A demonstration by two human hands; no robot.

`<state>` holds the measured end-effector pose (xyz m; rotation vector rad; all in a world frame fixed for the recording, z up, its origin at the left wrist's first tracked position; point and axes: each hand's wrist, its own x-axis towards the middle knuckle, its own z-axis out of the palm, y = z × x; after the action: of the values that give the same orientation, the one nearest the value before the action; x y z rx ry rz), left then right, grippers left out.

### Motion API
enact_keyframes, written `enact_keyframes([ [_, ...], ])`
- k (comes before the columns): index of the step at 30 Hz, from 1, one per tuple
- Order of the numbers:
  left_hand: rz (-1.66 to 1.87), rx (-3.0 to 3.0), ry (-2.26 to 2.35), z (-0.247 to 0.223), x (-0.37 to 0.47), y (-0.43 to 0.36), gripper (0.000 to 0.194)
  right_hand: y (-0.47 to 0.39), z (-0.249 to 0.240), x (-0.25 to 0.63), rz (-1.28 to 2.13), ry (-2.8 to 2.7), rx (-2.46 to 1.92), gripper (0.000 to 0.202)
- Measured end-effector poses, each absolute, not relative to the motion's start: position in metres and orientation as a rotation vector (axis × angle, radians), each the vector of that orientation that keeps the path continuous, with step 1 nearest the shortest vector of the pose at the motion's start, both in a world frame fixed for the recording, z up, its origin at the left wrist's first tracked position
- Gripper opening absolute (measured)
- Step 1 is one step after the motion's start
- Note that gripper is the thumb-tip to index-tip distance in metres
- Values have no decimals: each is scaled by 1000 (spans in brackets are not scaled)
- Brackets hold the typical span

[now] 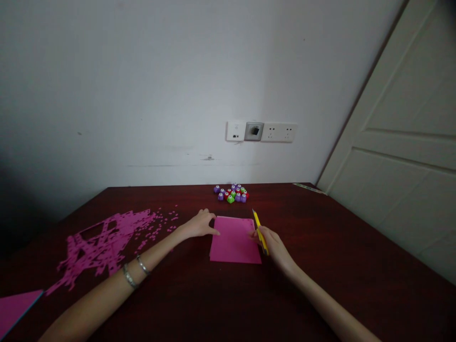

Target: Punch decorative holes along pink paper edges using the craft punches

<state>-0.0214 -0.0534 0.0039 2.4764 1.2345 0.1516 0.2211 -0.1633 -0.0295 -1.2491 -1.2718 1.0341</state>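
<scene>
A small stack of square pink paper (235, 244) lies on the table in front of me, with a paler sheet edge showing at its top left. My left hand (200, 224) is at the stack's upper left, thumb over the left edge and fingers bent at the corner, holding the paper there. In my right hand (273, 244) is a yellow utility knife (261, 232), its pointed tip directed away from me. The fingertips of that hand also touch the paper's right edge.
Punched pink paper scraps (107, 237) and small loose pink bits (153, 232) spread to the left. Several colourful small craft punches (233, 194) cluster near the wall. A pink sheet with a blue edge (17, 308) lies front left. A patterned strip (309, 188) sits back right.
</scene>
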Motion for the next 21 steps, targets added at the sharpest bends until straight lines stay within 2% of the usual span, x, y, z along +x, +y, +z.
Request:
enact_keyframes([
  [6,162,2451,1295,-1,-21,-52,77,-165,-31,222,953,-1370,-1273,42],
  [21,107,2417,1391,-1,-26,-48,72,-154,-31,216,844,-1527,-1318,43],
])
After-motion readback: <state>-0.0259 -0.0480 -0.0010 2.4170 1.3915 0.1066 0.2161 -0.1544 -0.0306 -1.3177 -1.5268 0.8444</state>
